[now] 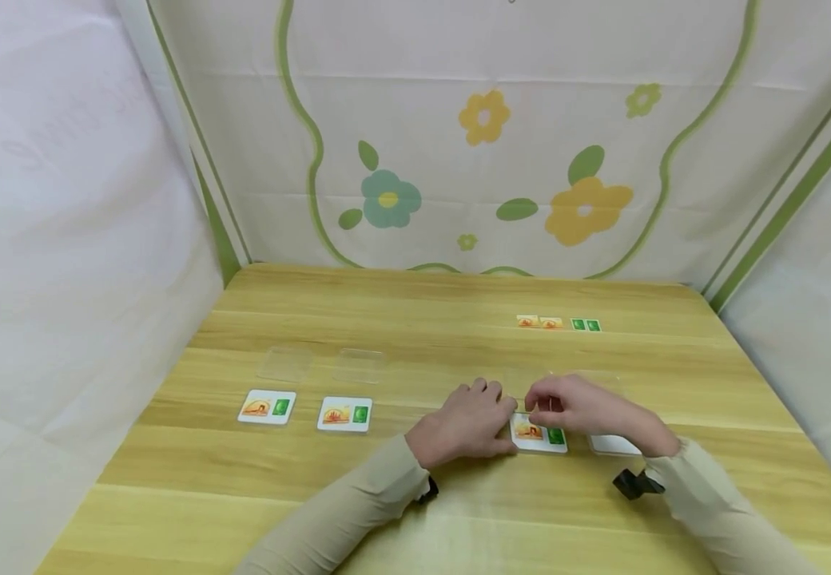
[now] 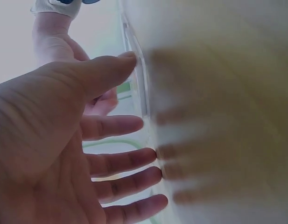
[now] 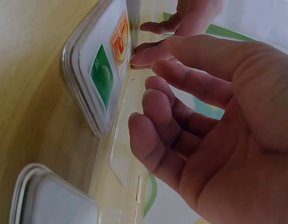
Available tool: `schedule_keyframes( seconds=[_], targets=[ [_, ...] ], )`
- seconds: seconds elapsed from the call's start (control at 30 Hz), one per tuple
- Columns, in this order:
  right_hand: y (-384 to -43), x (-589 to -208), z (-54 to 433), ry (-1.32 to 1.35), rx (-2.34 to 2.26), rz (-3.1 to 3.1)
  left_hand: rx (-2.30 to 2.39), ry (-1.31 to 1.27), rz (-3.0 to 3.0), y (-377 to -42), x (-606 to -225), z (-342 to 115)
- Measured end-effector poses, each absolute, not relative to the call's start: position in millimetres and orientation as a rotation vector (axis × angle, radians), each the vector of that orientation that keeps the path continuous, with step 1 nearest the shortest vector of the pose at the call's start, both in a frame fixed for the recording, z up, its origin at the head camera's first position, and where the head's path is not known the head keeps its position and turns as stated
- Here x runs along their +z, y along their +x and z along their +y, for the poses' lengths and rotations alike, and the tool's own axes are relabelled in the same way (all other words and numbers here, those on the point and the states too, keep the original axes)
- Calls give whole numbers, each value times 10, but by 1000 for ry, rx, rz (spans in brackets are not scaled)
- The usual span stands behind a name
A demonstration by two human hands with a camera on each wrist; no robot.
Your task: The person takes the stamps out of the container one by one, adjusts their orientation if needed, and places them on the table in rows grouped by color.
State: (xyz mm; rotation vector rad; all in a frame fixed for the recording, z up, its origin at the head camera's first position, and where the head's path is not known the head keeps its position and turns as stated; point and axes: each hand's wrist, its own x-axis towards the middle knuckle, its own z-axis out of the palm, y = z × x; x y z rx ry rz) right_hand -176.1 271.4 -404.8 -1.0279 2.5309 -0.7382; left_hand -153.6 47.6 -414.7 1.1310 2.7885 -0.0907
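A white rounded-corner block bears an orange picture sticker and a green sticker; clear layers show at its edge in the right wrist view. My left hand lies to its left, fingers spread and fairly straight, with thumb and index finger at the block's edge. Above the block hovers my right hand, fingers loosely bent. In the right wrist view nothing shows between its thumb and fingers. Partly hidden by the right wrist, a plain white block sits further right.
Two similar stickered blocks, one and another, lie on the left of the wooden table. Behind them are clear plates. Small orange stickers and green stickers line the far right. Fabric walls surround the table.
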Motion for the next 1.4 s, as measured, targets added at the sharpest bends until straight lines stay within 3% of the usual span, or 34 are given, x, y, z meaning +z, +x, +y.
schedule_keyframes(
  seconds=[1.4],
  targets=[
    [-1662, -4086, 2627, -926, -603, 2578, -178, 1044, 2799, -1432, -4147, 524]
  ],
)
